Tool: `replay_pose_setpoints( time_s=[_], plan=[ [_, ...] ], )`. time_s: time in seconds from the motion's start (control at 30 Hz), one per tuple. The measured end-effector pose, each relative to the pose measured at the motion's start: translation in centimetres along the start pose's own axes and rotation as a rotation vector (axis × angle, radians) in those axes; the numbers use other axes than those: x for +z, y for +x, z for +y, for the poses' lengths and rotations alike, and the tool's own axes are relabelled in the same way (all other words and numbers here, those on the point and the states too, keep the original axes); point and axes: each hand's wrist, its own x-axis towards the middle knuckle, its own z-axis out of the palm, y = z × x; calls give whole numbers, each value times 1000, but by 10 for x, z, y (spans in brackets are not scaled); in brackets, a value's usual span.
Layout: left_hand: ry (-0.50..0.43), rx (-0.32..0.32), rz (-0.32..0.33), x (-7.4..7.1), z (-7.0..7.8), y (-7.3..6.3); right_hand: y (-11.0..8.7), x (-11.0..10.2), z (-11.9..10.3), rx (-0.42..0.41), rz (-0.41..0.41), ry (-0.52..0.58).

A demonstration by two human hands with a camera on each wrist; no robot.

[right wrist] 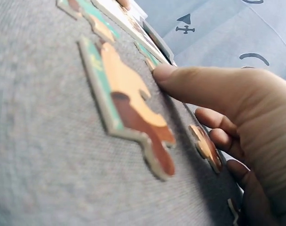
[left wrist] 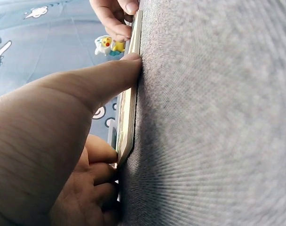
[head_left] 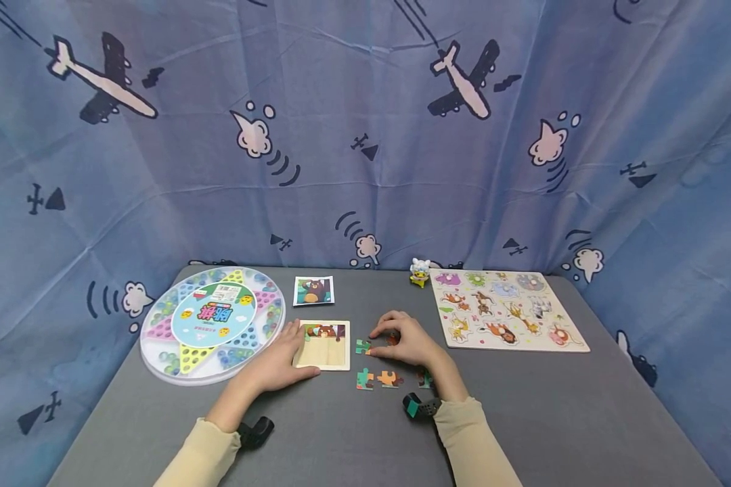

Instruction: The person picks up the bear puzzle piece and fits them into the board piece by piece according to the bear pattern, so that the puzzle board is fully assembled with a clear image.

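Note:
A shallow wooden puzzle tray (head_left: 323, 355) lies on the table, its top row filled with bear-picture pieces. My left hand (head_left: 280, 358) grips its left side, thumb at the near edge and fingers by the far left corner. To the tray's right is a green puzzle piece (head_left: 362, 346), with my right hand (head_left: 407, 341) over its right end. The right thumb reaches the piece's edge and the index fingertip sits just beyond it. Loose pieces lie nearby: a green one (head_left: 365, 379), an orange-brown one (head_left: 390, 379) and others partly hidden by my right hand and wrist.
A picture card of a bear (head_left: 313, 291) lies behind the tray. At left is a round Chinese checkers set (head_left: 213, 325); at right, an animal peg puzzle board (head_left: 505, 311). A small yellow-and-white figurine (head_left: 419, 272) stands at the back, before a blue curtain (head_left: 365, 135).

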Motion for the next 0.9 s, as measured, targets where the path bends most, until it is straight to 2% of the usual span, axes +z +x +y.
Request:
replay_pose_setpoints(
  time_s=[0.43, 0.9],
  plan=[
    [-3, 4, -4, -2, 3, -1, 2, 4, -8, -29, 9, -28],
    [-9, 19, -4, 0, 0, -1, 1, 2, -8, -11, 20, -6]
  ],
)
